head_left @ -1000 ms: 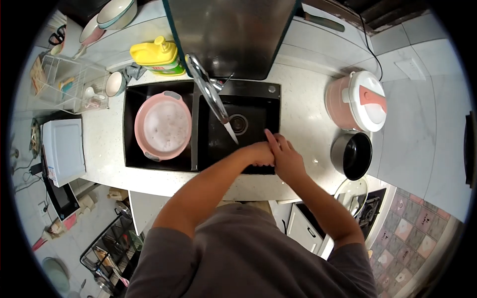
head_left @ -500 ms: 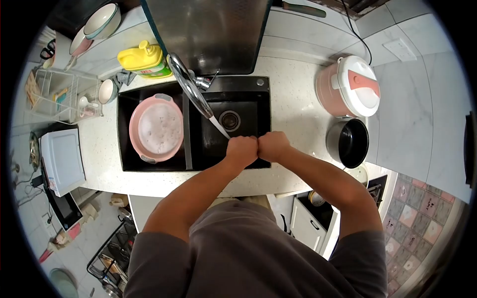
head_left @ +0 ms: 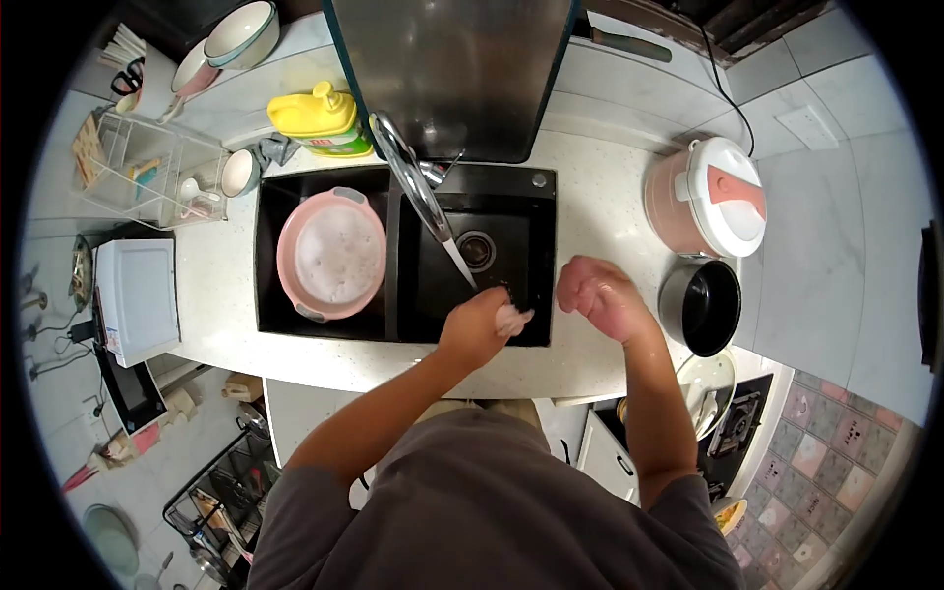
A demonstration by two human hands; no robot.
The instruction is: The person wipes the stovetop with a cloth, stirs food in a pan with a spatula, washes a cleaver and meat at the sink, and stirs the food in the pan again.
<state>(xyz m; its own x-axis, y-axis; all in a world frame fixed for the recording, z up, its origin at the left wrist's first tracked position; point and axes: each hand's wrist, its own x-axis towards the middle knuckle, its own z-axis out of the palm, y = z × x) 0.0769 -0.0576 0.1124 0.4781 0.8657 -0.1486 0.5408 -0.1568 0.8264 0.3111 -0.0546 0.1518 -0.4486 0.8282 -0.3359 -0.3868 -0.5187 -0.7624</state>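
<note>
My left hand (head_left: 476, 326) is closed around a small, pale, bunched cloth (head_left: 511, 320) over the front of the right sink basin (head_left: 526, 265). The cloth's end sticks out past my fingers, and the rest is hidden in my grip. Water runs from the chrome faucet (head_left: 418, 192) in a stream that meets my left hand. My right hand (head_left: 602, 298) is apart from it, above the counter just right of the sink, wet, with its palm turned up. Its fingers are loosely curled and nothing shows in them. A pink basin (head_left: 286, 280) of foamy water stands in the left sink.
Behind the sink stand a yellow detergent jug (head_left: 317, 120) and a dark upright panel (head_left: 452, 79). To the right are a pink-and-white rice cooker (head_left: 703, 197) and a black pot (head_left: 700, 307). A small bowl (head_left: 240, 173) and a wire rack (head_left: 162, 167) are at left.
My hands were together at the cloth and have come apart. The right hand let go and moved right over the counter, turning palm up; the left keeps the cloth. The view has shifted slightly.
</note>
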